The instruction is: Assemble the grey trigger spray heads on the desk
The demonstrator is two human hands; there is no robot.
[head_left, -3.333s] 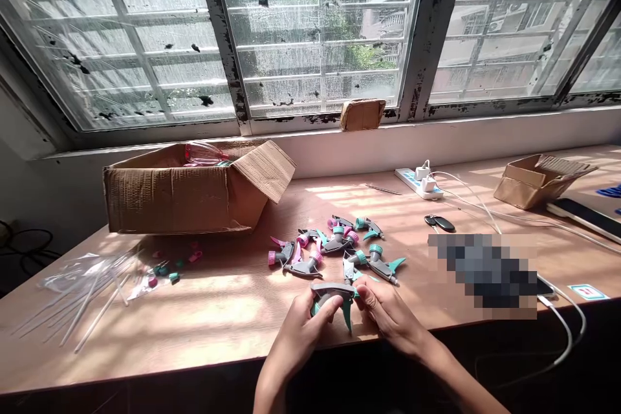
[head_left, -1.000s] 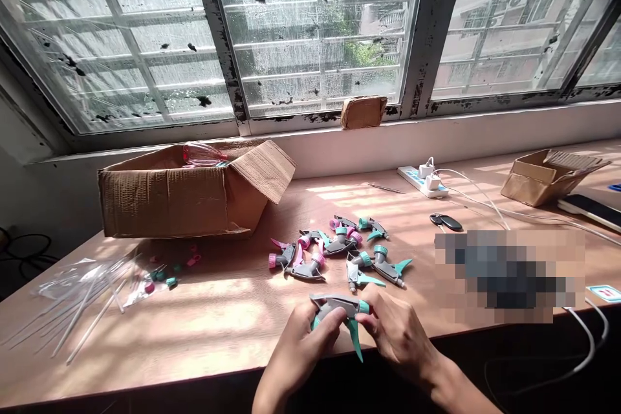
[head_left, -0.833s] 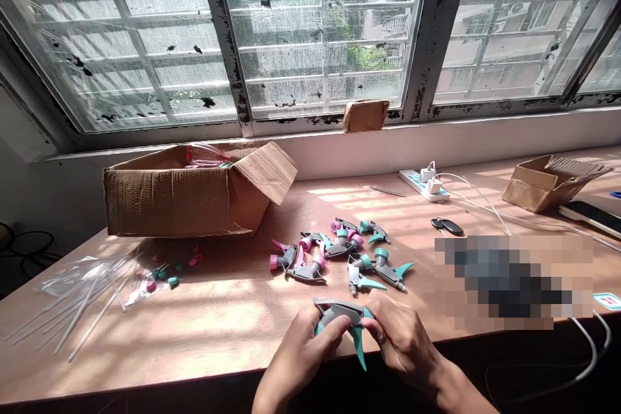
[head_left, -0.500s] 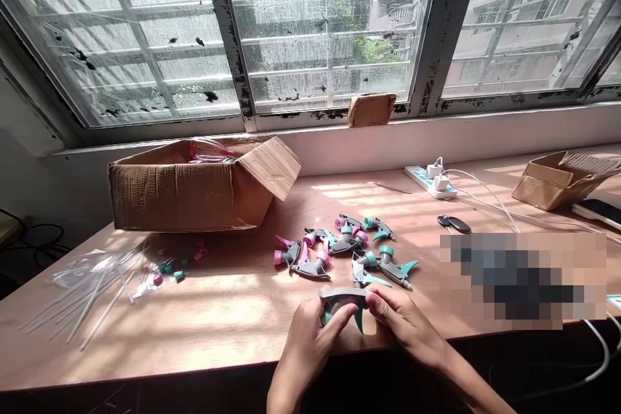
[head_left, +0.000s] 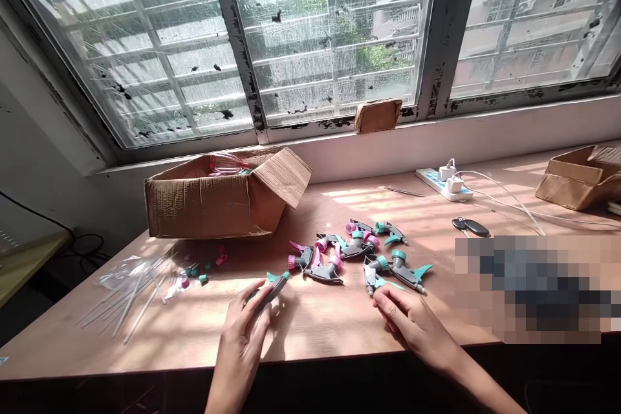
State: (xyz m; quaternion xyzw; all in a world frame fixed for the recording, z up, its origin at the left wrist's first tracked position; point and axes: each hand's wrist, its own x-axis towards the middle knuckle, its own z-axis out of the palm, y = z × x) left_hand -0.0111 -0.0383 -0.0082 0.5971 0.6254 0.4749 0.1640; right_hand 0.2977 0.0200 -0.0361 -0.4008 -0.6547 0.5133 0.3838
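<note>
My left hand (head_left: 245,323) is closed around a grey trigger spray head (head_left: 272,291) with teal parts, held just over the table left of the pile. Its fingers cover the near end. My right hand (head_left: 412,320) is curled with thumb and fingertips together, next to the tip of a grey and teal spray head (head_left: 370,277). Whether something small sits in that pinch is hidden. Beyond the hands lie several more spray heads, among them one with a pink collar (head_left: 325,272) and one with a teal trigger (head_left: 407,272).
Clear thin tubes (head_left: 127,304), a plastic bag (head_left: 129,272) and small teal and pink caps (head_left: 202,279) lie at left. An open cardboard box (head_left: 194,207) stands behind. A power strip (head_left: 441,184), keys (head_left: 469,226) and a smaller box (head_left: 565,181) are at right.
My hands have come apart. The left hand has moved left with the spray head, and the right hand has let go of it. The view has shifted slightly.
</note>
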